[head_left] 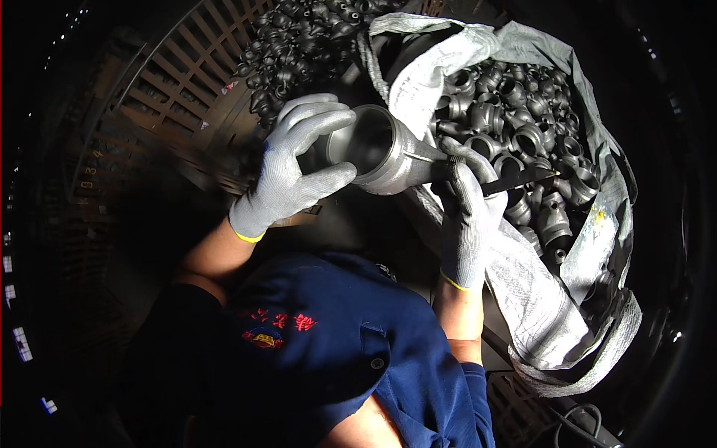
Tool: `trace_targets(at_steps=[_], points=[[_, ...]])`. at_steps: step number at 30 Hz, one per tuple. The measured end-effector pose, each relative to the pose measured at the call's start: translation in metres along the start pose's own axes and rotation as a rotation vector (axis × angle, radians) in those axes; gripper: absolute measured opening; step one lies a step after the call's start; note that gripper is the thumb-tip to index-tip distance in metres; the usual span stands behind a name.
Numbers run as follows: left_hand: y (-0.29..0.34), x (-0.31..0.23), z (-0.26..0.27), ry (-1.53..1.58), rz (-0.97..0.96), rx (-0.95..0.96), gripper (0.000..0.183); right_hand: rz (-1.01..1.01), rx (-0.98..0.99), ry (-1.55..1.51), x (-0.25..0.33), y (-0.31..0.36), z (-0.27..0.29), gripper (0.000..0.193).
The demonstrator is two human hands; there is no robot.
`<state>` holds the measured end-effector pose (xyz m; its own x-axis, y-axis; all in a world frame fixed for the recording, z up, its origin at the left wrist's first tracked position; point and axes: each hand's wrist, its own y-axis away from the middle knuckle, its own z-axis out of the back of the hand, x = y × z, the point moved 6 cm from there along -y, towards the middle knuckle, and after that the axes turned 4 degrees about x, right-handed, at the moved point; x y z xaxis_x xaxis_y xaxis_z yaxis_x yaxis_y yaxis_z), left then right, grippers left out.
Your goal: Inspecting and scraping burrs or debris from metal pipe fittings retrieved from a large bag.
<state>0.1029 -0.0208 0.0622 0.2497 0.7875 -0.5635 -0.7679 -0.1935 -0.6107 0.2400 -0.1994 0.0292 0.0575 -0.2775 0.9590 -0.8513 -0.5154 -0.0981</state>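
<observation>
A hollow grey metal casting (381,153), wide at its round mouth and narrowing to the right, is held up in front of my chest. My left hand (299,153), in a grey-white knit glove, curves its fingers and thumb about the left side of the wide mouth. My right hand (472,205), gloved alike, is closed at the narrow end. From its fingers a dark flat tool with a pointed tip (523,179) sticks out to the right; whether it is a file or a blade I cannot tell. My fingers partly hide the casting's narrow end.
On the right stands a large white woven sack (534,313) filled with similar metal castings (515,112). A heap of small dark castings (306,52) lies at the back. A brown slatted crate (175,71) is at the far left. A cable (582,411) curls at the lower right.
</observation>
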Motion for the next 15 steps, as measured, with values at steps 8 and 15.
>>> trace_targets(at_steps=[8,15], points=[[0.123,0.048,0.086,-0.126,0.341,-0.157,0.052,-0.138,0.346,0.11,-0.06,0.014,-0.155,0.019],[0.238,0.101,0.148,0.637,0.878,-0.457,0.015,-0.185,0.58,0.189,-0.103,0.046,-0.273,0.031]])
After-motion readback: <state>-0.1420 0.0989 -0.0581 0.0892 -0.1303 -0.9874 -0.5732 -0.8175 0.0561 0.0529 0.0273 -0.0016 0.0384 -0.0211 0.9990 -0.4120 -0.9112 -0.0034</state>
